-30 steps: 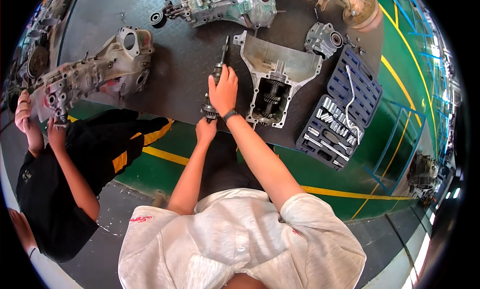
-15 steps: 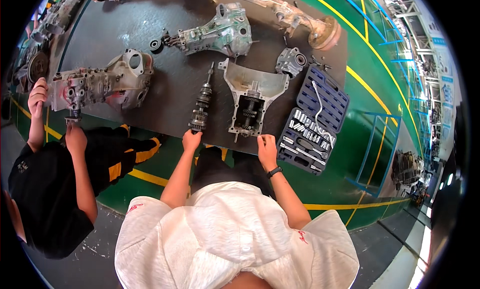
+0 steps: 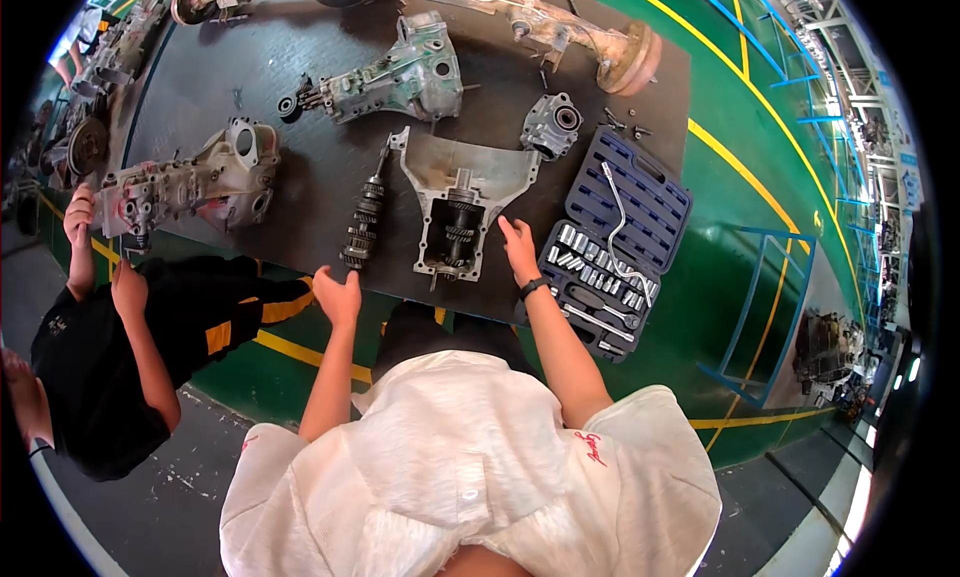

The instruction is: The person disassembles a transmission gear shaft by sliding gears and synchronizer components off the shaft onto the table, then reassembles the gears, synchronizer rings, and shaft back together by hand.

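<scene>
Left hand: The person's left hand [image 3: 338, 297] is partly open and grips nothing, thumb and fingers parted at the near edge of the dark table [image 3: 310, 195], just below the lower end of a gear shaft [image 3: 364, 217].
Right hand: The right hand [image 3: 518, 252] is loosely open, fingertips at the right side of an open metal housing [image 3: 470, 167]; whether they touch it cannot be told.
Forearms: The left forearm [image 3: 328, 372] rises nearly upright; the right forearm [image 3: 566, 355], a dark band [image 3: 533, 287] at its wrist, slants up and inward.
Gear shaft: It lies on the table left of the housing, its thin upper end close to the housing's upper left corner.
Housing: It rests hollow side up, gears showing inside.
Tool case: An open blue case [image 3: 650, 182] of sockets lies right of the right hand.
At left: A co-worker in black [image 3: 95, 367] has both hands by a grey gearbox [image 3: 190, 192].
</scene>
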